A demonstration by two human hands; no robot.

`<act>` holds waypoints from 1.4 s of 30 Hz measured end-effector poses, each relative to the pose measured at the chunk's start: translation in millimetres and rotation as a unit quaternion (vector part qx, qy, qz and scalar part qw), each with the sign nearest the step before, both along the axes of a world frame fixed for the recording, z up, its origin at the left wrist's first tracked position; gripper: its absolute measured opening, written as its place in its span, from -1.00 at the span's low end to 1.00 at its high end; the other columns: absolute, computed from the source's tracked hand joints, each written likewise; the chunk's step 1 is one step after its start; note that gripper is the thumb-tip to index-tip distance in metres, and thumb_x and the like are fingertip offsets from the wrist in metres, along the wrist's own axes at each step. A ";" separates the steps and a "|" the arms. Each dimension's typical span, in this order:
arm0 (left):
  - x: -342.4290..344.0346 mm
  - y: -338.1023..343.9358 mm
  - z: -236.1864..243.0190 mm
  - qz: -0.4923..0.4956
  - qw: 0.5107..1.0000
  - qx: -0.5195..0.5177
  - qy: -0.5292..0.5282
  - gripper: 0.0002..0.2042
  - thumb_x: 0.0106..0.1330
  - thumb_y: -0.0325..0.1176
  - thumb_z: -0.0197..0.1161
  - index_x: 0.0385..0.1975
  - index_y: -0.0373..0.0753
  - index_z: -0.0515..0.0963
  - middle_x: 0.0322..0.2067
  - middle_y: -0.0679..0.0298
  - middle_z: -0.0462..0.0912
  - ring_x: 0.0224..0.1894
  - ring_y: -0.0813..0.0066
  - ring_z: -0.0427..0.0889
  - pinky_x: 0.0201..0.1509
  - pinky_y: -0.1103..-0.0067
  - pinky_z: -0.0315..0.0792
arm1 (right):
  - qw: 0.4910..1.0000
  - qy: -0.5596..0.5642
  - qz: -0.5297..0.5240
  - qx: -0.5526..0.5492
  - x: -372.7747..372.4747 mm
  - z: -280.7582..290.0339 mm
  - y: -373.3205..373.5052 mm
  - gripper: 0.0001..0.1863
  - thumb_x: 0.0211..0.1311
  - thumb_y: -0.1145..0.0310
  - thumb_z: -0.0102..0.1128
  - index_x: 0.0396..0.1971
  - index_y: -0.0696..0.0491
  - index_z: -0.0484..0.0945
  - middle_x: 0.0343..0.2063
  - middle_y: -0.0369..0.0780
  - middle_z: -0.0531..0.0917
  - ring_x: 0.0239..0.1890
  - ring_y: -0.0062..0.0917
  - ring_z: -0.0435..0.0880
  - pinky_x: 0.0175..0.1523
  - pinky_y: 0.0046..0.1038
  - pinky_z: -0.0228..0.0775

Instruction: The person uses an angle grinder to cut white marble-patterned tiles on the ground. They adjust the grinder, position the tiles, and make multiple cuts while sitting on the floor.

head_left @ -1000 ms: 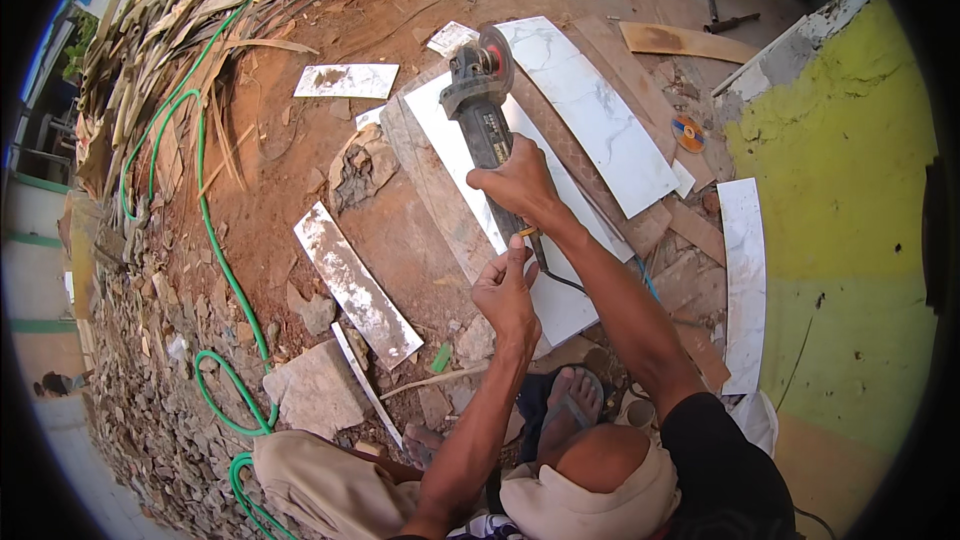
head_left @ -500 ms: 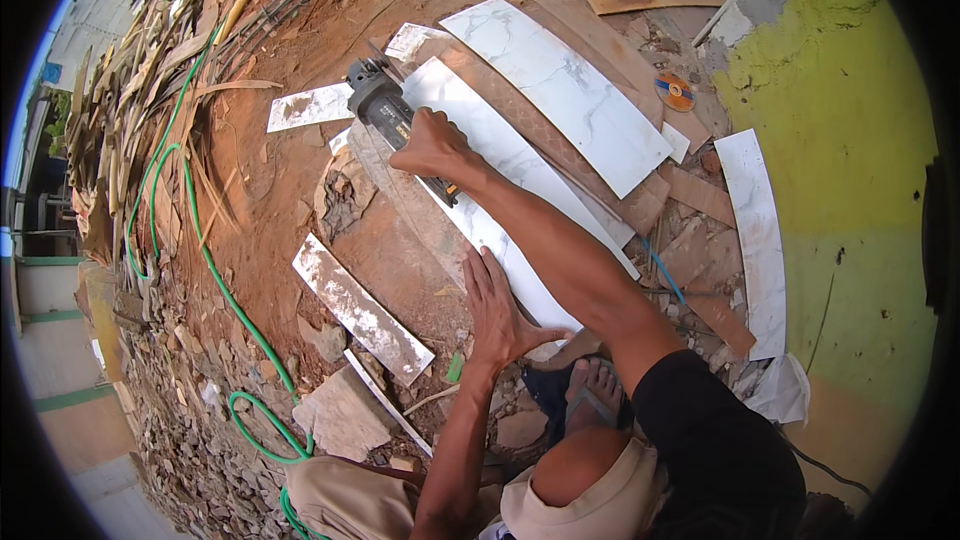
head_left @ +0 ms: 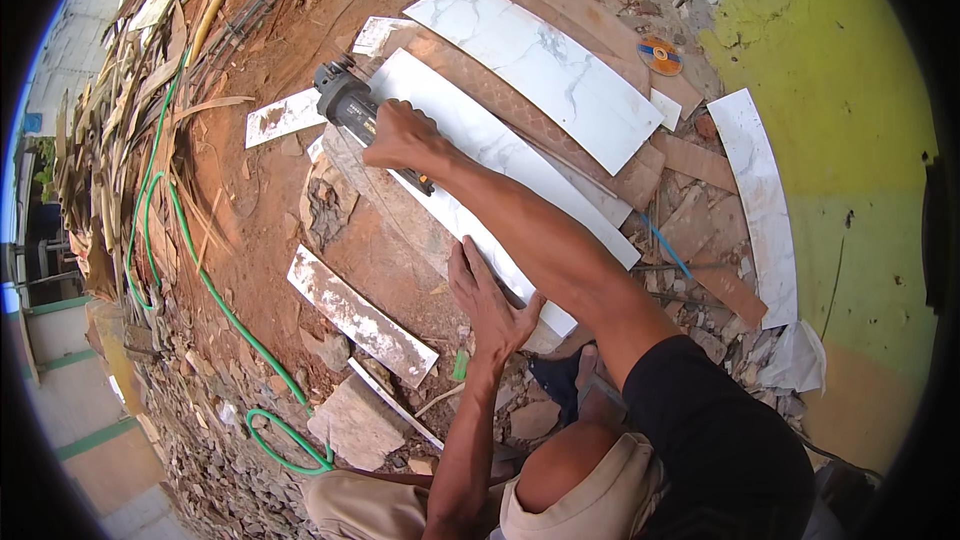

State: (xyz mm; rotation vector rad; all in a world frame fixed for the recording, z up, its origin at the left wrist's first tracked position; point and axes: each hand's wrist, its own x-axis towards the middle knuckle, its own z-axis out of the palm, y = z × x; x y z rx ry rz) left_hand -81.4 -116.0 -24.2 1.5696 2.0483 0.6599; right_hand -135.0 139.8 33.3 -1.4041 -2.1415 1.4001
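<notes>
"Since the first frame, the angle grinder (head_left: 350, 106) has come down from upright to a slant over the far end of the white tile strip (head_left: 480, 135). What about the hands?"

"Right hand (head_left: 405, 135) is wrapped around the grinder's body. Left hand (head_left: 488, 302) has left the grinder's tail and now lies with fingers spread and thumb out at the tile strip's near end."

"So where does the grinder sit relative to them?"

"In the right hand, its head beyond the knuckles; the left hand is well apart, nearer the knees. I can't tell whether the disc touches the tile."

"And beneath?"

"A dusty brown slab (head_left: 410, 210) shows along the strip's left edge, on reddish ground. Just to the right lies a wider white tile (head_left: 545, 70), with an orange and blue disc (head_left: 660, 56) near it."

"Farther out?"

"A green hose (head_left: 228, 306) winds down the left, past a heap of wood scraps (head_left: 115, 140) and broken rubble (head_left: 205, 430). A yellow-green wall (head_left: 835, 100) stands on the right."
</notes>
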 end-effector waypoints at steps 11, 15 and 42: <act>-0.3 61.5 -29.5 0.190 0.972 0.019 0.139 -0.36 0.57 -0.08 -0.18 0.52 -0.34 -0.01 0.53 0.00 0.01 0.55 -0.01 -0.04 0.46 0.01 -0.11 | 0.998 0.048 -0.041 0.027 -5.6 -10.9 1.9 -0.68 -0.26 0.46 0.17 -0.46 0.40 0.62 -0.34 0.24 0.69 -0.17 0.05 0.76 -0.06 -0.16 0.63; 3.8 64.5 -30.6 0.215 0.963 -0.009 0.162 -0.36 0.57 -0.05 -0.20 0.53 -0.25 -0.01 0.55 0.12 0.02 0.55 0.09 -0.01 0.38 0.02 -0.04 | 0.998 0.047 -0.035 0.017 -4.8 -12.3 3.0 -0.70 -0.26 0.48 0.15 -0.50 0.41 0.61 -0.37 0.25 0.68 -0.20 0.05 0.77 -0.09 -0.15 0.63; 1.3 63.3 -35.8 0.213 0.964 0.008 0.156 -0.36 0.54 -0.09 -0.15 0.54 -0.23 -0.02 0.55 0.17 0.02 0.55 0.12 -0.03 0.45 0.00 -0.14 | 0.998 0.051 -0.024 0.018 -4.3 -8.6 2.4 -0.70 -0.25 0.49 0.13 -0.46 0.38 0.63 -0.38 0.19 0.71 -0.25 -0.05 0.78 -0.11 -0.18 0.64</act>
